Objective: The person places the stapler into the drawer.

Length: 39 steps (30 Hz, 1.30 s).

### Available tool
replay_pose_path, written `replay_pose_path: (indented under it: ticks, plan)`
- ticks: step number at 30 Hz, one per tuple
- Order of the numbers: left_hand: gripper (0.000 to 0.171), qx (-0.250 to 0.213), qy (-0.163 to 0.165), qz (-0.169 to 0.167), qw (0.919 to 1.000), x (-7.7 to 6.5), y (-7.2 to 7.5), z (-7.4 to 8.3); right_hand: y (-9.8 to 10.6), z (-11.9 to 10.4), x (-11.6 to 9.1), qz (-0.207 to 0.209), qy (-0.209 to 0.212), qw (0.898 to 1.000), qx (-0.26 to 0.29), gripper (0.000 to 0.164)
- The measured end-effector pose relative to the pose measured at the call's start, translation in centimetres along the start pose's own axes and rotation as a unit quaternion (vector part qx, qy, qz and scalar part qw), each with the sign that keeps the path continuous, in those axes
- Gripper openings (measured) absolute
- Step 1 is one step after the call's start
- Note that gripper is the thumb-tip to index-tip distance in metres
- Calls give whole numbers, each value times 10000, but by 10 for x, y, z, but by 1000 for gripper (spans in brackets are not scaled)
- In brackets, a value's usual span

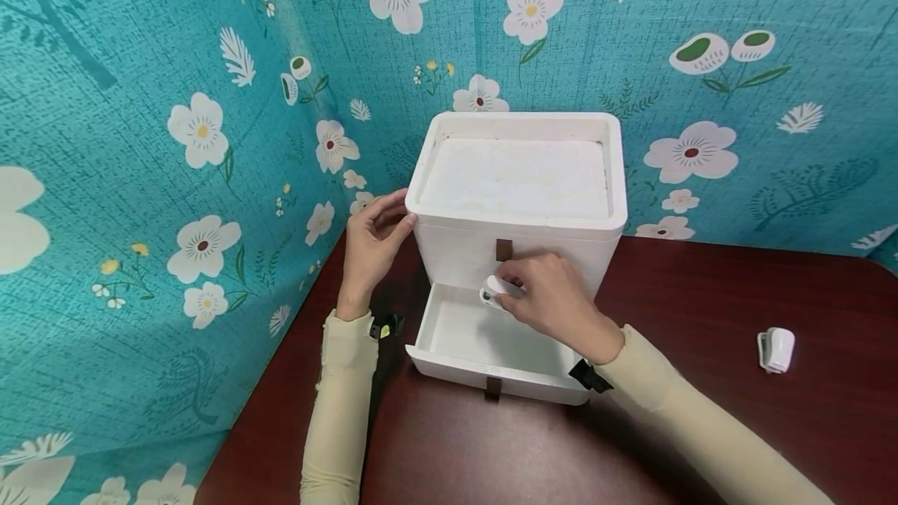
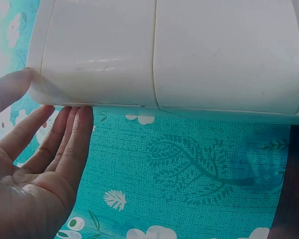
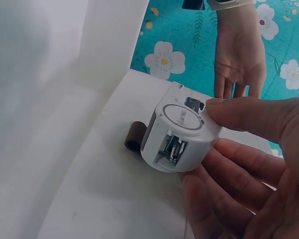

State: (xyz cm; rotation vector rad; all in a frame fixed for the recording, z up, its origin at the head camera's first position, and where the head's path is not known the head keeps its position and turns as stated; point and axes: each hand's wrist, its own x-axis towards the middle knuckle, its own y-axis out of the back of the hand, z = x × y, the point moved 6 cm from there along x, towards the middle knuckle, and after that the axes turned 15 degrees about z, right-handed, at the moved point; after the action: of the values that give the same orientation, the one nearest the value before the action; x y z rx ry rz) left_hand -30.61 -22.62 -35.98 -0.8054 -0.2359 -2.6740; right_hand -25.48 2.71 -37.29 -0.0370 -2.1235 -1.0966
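Observation:
A white two-drawer box [image 1: 515, 224] stands with its lower drawer [image 1: 449, 326] pulled out. My right hand [image 1: 554, 294] pinches a small white stapler [image 3: 182, 134] between thumb and fingers, above that drawer. Metal parts show through slots in its side, and a round printed mark is on its face. My left hand [image 1: 375, 244] rests at the box's left front corner, thumb on the front side. In the left wrist view its fairly straight fingertips [image 2: 82, 117] touch the box's edge.
A second white stapler [image 1: 775, 349] lies on the dark red table [image 1: 701, 294] to the right. Brown pull tabs [image 1: 504, 250] mark the drawer fronts. The box has a raised rim on top. Flowered teal cloth [image 1: 435, 61] hangs behind and at left.

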Motion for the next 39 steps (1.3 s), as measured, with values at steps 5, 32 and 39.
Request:
replay_pose_path:
  ticks: [5,32,39]
  plan:
    - [41,-43,31,-17,10000,0,0,0,-7,-1,-1,-75,82,9999,56,19]
    - [41,5,-41,-7,10000,1,-1,0,-39,-1,3,-1410,484,9867,645,24]
    - [43,10,115,3,9999,1,-1,-1,-43,-6,2,-1588,701,9821,730,25]
